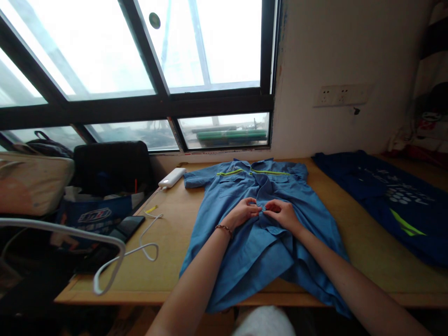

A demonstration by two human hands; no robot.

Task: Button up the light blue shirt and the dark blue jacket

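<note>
A light blue short-sleeved work shirt (217, 242) with yellow-green piping lies front up on the table, its collar toward the wall and its hem hanging over the near edge. My left hand (244, 212), with a beaded bracelet at the wrist, pinches the shirt's front placket. Close beside it, my right hand (281, 213) pinches the other side of the same placket. The fingertips of both hands almost meet at the middle of the shirt front. Any button between them is too small to make out. Below the hands the front panels fall apart.
On the wooden table (168, 266), a white power bank (172, 178) with a white cable (142, 247) and a dark phone (128, 226) lie at left. A dark blue garment (371, 196) is spread at right. A black chair (112, 163) and bags stand left of the table.
</note>
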